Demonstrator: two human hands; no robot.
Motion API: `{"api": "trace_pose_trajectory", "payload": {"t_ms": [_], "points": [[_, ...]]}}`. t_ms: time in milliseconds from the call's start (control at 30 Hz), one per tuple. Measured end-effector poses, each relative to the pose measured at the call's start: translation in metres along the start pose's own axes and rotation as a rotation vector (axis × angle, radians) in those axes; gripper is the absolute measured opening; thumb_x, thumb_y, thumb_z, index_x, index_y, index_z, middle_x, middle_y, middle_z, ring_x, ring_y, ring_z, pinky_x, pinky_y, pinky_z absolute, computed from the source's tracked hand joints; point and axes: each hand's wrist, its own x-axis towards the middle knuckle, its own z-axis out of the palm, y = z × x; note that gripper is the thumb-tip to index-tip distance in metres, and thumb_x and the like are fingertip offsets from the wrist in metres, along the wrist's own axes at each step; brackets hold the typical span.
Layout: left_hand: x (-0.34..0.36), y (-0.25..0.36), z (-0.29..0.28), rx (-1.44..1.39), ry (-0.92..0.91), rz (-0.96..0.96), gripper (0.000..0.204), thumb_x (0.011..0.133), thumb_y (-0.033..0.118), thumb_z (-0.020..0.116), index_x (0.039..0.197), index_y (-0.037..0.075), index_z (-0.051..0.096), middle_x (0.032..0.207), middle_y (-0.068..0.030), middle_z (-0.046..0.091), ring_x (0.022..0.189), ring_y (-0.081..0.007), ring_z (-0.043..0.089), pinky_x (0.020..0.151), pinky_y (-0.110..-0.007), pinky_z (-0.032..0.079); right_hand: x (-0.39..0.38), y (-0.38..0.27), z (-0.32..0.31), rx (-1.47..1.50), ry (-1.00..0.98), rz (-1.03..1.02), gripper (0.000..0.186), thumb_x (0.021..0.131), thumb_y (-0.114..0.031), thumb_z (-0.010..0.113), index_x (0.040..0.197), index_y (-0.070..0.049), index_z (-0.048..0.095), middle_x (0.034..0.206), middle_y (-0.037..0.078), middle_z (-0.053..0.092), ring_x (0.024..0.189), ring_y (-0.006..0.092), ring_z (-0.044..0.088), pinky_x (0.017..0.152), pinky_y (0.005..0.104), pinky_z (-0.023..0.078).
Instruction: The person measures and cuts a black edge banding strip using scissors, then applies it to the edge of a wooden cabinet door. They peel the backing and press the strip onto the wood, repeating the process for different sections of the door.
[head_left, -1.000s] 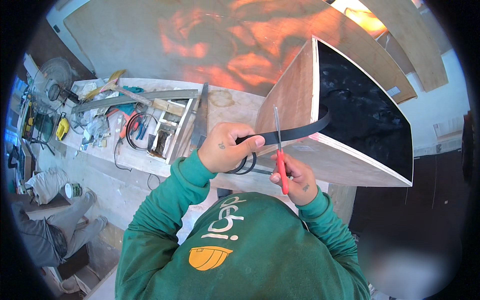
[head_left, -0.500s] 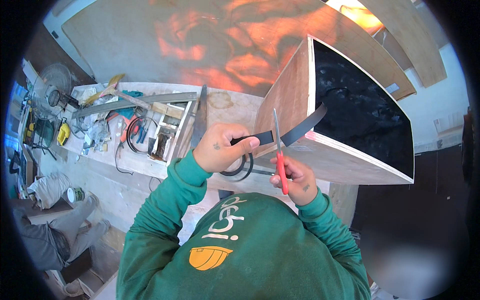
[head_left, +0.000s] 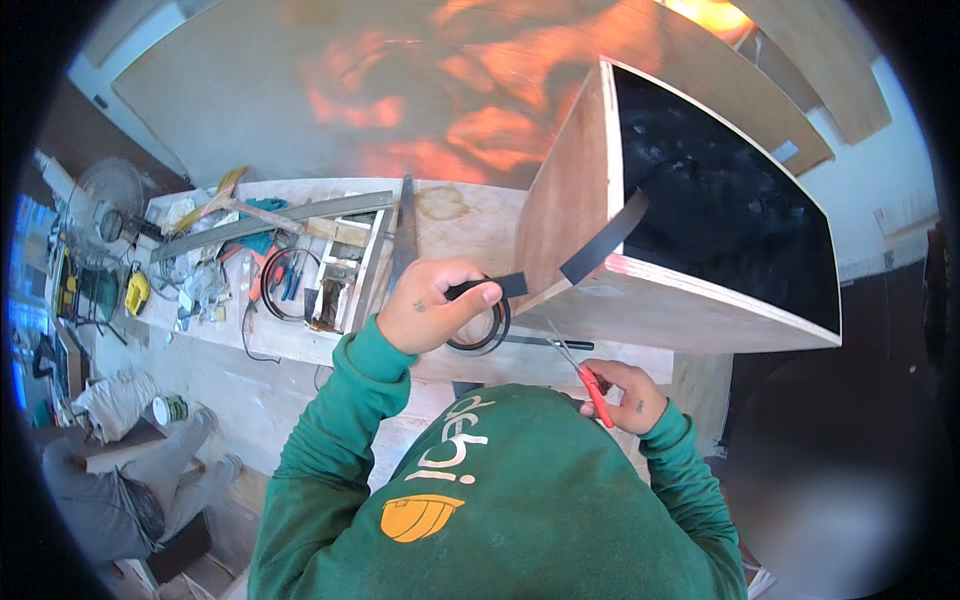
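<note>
My left hand pinches the end of a black edge-banding strip between thumb and fingers. The rest of that strip loops in a coil below the hand. Apart from it, a separate black strip piece sticks to or rests at the front corner of a plywood box, its lower end free in the air. My right hand is closed round the red handles of a pair of scissors, blades pointing up and left, below the box. The box's upper face is glossy black.
On the left of the workbench lie a hammer, a metal bar, a black cable coil and other tools. A wooden frame stands beside them. At lower left, another person's legs are near a small bucket.
The scissors have dropped down and right, away from the strips. My left hand has drawn slightly left with its strip end, widening the gap to the piece at the box.
</note>
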Motion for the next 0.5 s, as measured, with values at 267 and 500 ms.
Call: {"api": "trace_pose_trajectory", "payload": {"t_ms": [267,500], "points": [[-0.018,-0.025,0.021,0.353,0.037,0.201,0.024,0.073,0.006,0.076,0.093,0.002,0.065,0.08,-0.0089,0.059,0.075,-0.0229,0.056,0.069,-0.035,0.045,-0.052,0.177,0.026,0.08,-0.025,0.575,0.038,0.087,-0.018,0.07,0.121,-0.002,0.06,0.093,0.006,0.068,0.085,0.0143,0.065,0.075,0.0294,0.051],[-0.02,-0.052,0.035,0.515,0.344,0.331,0.036,0.083,-0.009,0.05,0.117,0.0,0.06,0.127,-0.0202,0.054,0.121,-0.0358,0.052,0.103,-0.041,0.04,-0.098,0.301,0.102,0.012,0.082,0.861,0.063,0.078,-0.055,0.072,0.116,-0.006,0.063,0.097,0.015,0.07,0.094,0.0277,0.065,0.086,0.0381,0.049]]}}
